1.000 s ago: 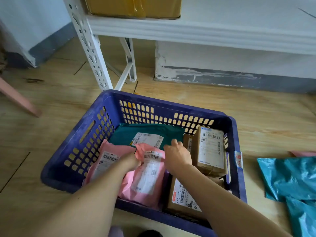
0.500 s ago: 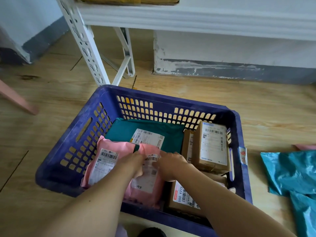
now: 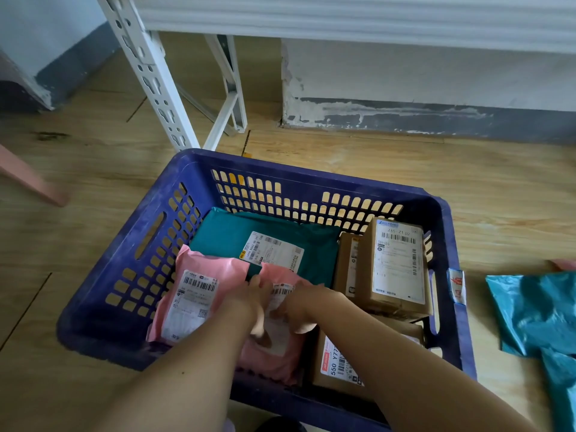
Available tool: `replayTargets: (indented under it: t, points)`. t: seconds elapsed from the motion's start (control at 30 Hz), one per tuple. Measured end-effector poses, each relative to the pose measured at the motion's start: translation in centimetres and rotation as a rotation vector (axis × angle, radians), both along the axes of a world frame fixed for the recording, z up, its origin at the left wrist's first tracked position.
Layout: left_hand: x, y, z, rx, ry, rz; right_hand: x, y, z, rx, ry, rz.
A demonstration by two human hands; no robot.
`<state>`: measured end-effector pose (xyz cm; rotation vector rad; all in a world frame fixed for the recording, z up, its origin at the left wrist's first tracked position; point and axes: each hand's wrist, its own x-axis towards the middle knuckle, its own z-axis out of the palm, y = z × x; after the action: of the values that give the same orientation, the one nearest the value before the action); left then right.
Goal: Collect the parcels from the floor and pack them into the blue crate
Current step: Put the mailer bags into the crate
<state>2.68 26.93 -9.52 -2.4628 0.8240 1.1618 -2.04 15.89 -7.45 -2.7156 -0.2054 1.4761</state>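
Reading the labels first: the tall brown cardboard box (image 3: 396, 266), standing against the right wall of the blue slotted plastic crate (image 3: 305, 177), carries a white label headed "235-21 02" above barcodes. The lower brown cardboard box (image 3: 333, 363) in the near right corner shows "550 Y77" beside a red strip, and the rest is hidden by my forearm. A narrow brown box (image 3: 347, 263) stands just beside the tall one, its print too small for me to read. The white sticker (image 3: 456, 285) on the crate's right rim has red characters I cannot make out.

My left hand (image 3: 252, 302) and right hand (image 3: 300, 310) meet over the middle of the crate, both reaching in from the near side. Their fingers are curled down onto the second pink plastic mailer (image 3: 274, 360), gripping it at its labelled upper end. The hands are slightly blurred.

That mailer lies inside the crate, between the first pink plastic mailer (image 3: 199, 294) on the left and the lower box. The first mailer leans on the left wall, barcode label facing up. Behind them lies a flat teal plastic mailer (image 3: 224, 232) with a white label. The crate sits on the wooden floor (image 3: 78, 244), and crumpled teal bags (image 3: 536, 310) lie to its right.
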Motion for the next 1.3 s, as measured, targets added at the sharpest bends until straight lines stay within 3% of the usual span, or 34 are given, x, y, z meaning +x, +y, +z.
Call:
replayTargets:
  t: [0.13,0.37,0.53,0.77,0.97,1.3]
  points:
    - [-0.2,-0.6,0.6,0.055,-0.054,-0.054,-0.1,-0.4,0.0,0.067,-0.033,-0.071]
    - [-0.4,-1.1,3.0,-0.034,-0.025,0.042,0.2,-2.0,2.5,0.176,-0.317,-0.315]
    - [-1.1,-1.7,5.4,-0.076,-0.155,0.078,-1.5,-3.2,4.9,0.19,-0.43,-0.418]
    - [-2.7,-3.7,8.6,-0.285,-0.341,0.081,-5.6,-6.3,10.2,0.149,-0.575,-0.483]
    - [-5.1,-7.7,11.9,-0.592,-0.509,0.158,-10.0,-9.9,13.0,0.098,-0.678,-0.638]
    - [-10.2,-14.3,14.1,-0.856,-0.476,0.003,-17.5,-14.6,14.3,0.02,-0.753,-0.886]
